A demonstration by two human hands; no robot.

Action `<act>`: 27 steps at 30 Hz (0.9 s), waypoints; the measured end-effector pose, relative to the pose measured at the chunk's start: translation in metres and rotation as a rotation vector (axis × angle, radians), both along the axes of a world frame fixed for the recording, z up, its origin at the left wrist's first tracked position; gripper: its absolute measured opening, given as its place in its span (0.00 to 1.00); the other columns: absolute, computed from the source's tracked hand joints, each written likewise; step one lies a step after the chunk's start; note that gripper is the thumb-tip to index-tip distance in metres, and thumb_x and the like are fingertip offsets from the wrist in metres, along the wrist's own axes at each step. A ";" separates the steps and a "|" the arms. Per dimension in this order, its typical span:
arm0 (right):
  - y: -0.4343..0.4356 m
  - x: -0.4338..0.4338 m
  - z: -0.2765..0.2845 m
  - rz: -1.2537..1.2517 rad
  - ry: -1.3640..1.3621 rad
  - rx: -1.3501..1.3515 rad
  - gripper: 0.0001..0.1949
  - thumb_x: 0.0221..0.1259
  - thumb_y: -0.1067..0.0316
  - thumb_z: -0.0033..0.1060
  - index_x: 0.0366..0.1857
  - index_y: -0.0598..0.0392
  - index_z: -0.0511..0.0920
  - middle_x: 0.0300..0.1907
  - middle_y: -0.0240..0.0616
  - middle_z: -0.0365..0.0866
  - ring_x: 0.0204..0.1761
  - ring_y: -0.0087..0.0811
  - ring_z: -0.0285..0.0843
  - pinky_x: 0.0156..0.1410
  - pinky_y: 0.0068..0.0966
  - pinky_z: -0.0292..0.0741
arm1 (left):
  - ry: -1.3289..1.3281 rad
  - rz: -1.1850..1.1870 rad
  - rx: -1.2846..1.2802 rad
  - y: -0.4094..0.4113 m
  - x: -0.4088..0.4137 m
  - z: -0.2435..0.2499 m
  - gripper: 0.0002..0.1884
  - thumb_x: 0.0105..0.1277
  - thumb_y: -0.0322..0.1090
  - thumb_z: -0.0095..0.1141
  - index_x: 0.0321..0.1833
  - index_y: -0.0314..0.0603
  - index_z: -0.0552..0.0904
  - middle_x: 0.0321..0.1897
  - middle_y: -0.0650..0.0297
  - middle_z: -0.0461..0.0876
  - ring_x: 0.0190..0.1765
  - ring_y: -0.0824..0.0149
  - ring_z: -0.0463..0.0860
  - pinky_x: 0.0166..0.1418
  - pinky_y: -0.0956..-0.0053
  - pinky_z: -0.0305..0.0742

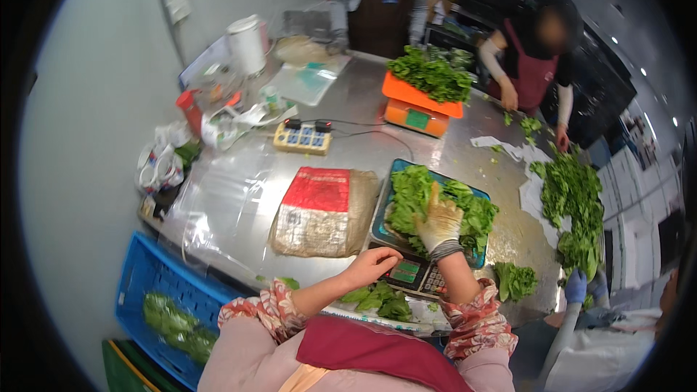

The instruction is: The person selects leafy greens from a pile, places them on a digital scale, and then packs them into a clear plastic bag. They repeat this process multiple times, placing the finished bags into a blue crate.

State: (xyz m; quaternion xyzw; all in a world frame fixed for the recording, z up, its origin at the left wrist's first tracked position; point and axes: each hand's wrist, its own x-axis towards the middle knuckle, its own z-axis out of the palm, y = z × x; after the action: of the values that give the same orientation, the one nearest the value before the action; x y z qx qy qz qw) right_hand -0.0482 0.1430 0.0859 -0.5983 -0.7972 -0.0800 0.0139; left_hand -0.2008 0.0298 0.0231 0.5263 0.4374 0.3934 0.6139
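Observation:
My right hand [441,223], in a stained work glove, rests on green leaf lettuce [411,196] heaped in a blue tray [400,166] on a digital scale [405,272]. Its fingers are spread over the leaves; whether they grip any cannot be told. My bare left hand [375,267] hovers by the scale's display, its thumb and forefinger near each other, with nothing visible in it. Loose lettuce leaves [381,300] lie below the display. Left of the tray lies a flat woven sack [321,212] with a red band. One more lettuce piece [514,281] sits right of the scale.
An orange scale [419,114] bearing greens stands behind. A power strip [302,139] with cables lies left of it. Clear plastic bags cover the table's left. A blue crate [163,267] holds bagged greens. Co-workers stand at the back and right, one with gloved hands by piled greens [574,201].

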 end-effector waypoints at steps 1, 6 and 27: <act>0.001 -0.001 -0.002 0.021 0.006 0.006 0.44 0.51 0.49 0.60 0.68 0.58 0.49 0.40 0.44 0.79 0.47 0.39 0.73 0.50 0.38 0.64 | 0.016 0.010 -0.007 -0.006 -0.003 -0.001 0.13 0.68 0.35 0.49 0.50 0.36 0.77 0.41 0.66 0.81 0.43 0.76 0.77 0.48 0.80 0.72; 0.005 0.006 -0.005 -0.016 0.113 0.104 0.42 0.44 0.59 0.62 0.67 0.57 0.54 0.30 0.41 0.76 0.38 0.38 0.73 0.43 0.36 0.66 | 0.047 0.034 -0.007 -0.025 -0.016 -0.008 0.13 0.68 0.37 0.49 0.49 0.37 0.78 0.39 0.63 0.81 0.42 0.73 0.78 0.47 0.76 0.72; -0.105 -0.129 -0.055 0.151 1.632 -0.669 0.14 0.64 0.67 0.51 0.51 0.59 0.71 0.44 0.36 0.78 0.44 0.24 0.73 0.49 0.21 0.71 | -0.445 0.698 -0.197 -0.033 -0.088 -0.019 0.15 0.69 0.38 0.50 0.53 0.37 0.74 0.42 0.68 0.78 0.41 0.77 0.75 0.43 0.80 0.72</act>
State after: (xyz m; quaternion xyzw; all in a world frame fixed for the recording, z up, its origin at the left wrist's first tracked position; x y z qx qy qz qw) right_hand -0.1772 0.0380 0.0307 -0.3874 -0.5578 0.6103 0.4078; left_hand -0.2892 -0.0034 0.0044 0.1877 0.4818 0.6380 0.5707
